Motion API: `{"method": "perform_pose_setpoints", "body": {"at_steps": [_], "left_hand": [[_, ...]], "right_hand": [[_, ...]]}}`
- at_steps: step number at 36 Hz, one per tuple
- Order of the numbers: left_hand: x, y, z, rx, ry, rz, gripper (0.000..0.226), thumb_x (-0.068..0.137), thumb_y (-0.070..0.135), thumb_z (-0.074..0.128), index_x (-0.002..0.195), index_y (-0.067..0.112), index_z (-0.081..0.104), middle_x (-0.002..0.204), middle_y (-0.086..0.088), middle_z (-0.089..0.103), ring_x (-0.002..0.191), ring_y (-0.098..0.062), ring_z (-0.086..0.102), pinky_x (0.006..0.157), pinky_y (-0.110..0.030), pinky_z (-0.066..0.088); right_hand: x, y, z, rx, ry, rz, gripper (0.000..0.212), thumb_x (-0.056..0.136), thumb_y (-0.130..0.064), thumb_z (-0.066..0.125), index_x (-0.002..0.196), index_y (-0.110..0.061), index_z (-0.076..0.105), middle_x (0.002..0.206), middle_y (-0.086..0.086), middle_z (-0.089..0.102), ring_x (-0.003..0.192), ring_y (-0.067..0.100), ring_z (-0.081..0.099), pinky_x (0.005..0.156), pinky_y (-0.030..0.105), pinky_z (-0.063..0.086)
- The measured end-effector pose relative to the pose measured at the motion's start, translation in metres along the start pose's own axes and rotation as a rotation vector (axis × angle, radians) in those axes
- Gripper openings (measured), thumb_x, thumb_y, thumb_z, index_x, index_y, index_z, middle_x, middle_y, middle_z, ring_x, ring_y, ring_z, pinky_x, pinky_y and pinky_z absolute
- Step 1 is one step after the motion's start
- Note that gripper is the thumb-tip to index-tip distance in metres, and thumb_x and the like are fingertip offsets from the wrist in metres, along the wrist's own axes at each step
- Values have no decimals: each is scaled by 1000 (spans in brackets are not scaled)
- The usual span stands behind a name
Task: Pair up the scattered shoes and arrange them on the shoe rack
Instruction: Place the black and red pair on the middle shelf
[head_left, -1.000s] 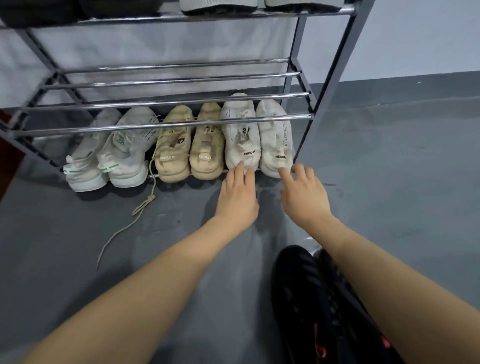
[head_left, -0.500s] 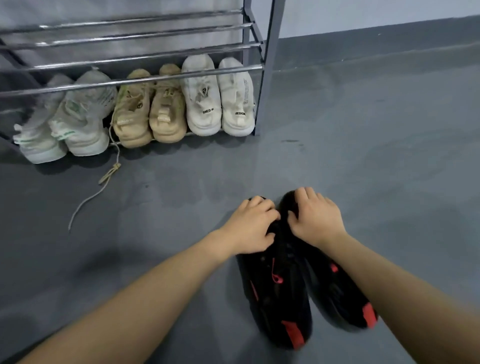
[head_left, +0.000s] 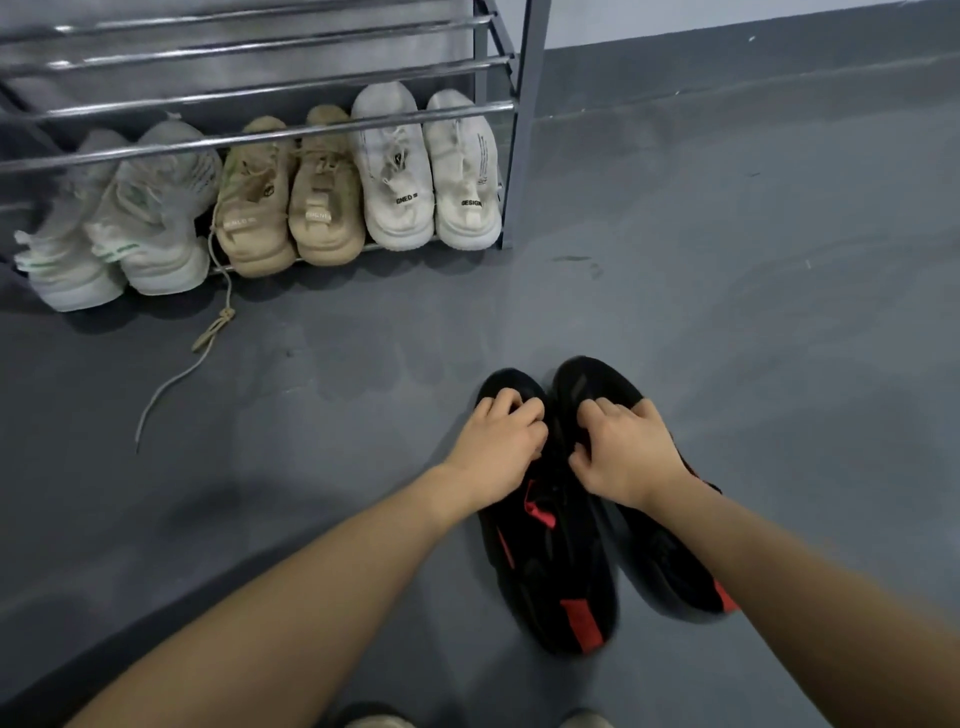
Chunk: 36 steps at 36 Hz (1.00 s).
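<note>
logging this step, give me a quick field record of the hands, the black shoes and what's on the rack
left hand: grips left black-and-red sneaker
right hand: grips right black-and-red sneaker
black pair: side by side on grey floor
chrome-bar shoe rack, bottom tier: white-green pair, beige pair, white pair
loose beige lace: trails onto floor

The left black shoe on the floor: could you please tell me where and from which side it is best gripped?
Probably at the collar, from above. The left black shoe lies flat on the floor, toe toward the rack, its opening facing up. The left hand already curls its fingers there. The right black shoe lies close alongside, so a side approach looks cramped.
</note>
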<state>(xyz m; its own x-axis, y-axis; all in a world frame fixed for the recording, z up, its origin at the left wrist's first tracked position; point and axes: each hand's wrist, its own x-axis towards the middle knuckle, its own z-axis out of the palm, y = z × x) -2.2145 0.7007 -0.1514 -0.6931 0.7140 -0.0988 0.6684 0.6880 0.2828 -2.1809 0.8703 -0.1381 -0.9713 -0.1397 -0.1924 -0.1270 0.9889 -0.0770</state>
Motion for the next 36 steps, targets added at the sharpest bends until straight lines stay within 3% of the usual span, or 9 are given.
{"method": "perform_pose_setpoints", "body": {"at_steps": [6,8,11,15,21,26,34,36], "left_hand": [[-1,-8,-6,11,16,80,17,98,21,42,103,14,56,119,3,47,112,-21,40,88,-32,40],[-3,-12,-14,14,45,103,18,99,21,39,105,13,54,117,1,48,107,-22,44,84,-33,43],[-6,-23,-25,66,87,129,15,98,19,43,104,10,54,110,-5,51,95,-26,53,72,-34,43],[-19,-50,-44,93,44,80,16,98,19,44,108,8,51,111,-6,49,91,-26,53,58,-35,45],[-61,-108,-74,62,-25,47,11,99,19,43,102,10,49,108,-2,44,82,-21,52,65,-38,49],[-103,-160,-99,69,-60,-53,14,100,20,39,105,10,47,113,-4,41,90,-23,51,70,-40,47],[-172,-240,-135,44,-121,-196,7,94,7,46,100,8,47,109,-4,42,87,-23,51,72,-43,46],[-183,-254,-141,53,-147,-237,14,87,0,48,98,10,46,105,-1,40,84,-21,51,69,-42,46]], "right_hand": [[9,0,-8,40,-43,-50,11,84,-16,47,86,-15,36,90,3,58,85,27,58,79,34,33],[12,-3,-8,51,-35,-48,6,85,-15,46,89,-13,42,93,5,59,85,28,58,76,33,31],[21,-14,-10,79,8,-13,17,89,-14,46,103,-6,51,100,8,61,86,31,58,77,33,31],[46,-42,-18,118,51,-41,21,91,-12,45,108,-5,54,104,10,61,89,31,58,80,33,33],[86,-94,-29,155,113,-123,22,93,-16,47,109,-8,58,106,6,63,90,29,60,82,31,35],[129,-160,-37,188,125,-184,22,92,-18,48,109,-9,60,109,6,64,97,30,60,82,32,36],[175,-270,-40,228,129,-247,23,92,-18,48,109,-11,61,109,6,65,100,29,59,78,34,41],[183,-291,-42,236,108,-251,22,90,-17,48,107,-12,61,109,6,64,102,29,58,78,33,40]]}}
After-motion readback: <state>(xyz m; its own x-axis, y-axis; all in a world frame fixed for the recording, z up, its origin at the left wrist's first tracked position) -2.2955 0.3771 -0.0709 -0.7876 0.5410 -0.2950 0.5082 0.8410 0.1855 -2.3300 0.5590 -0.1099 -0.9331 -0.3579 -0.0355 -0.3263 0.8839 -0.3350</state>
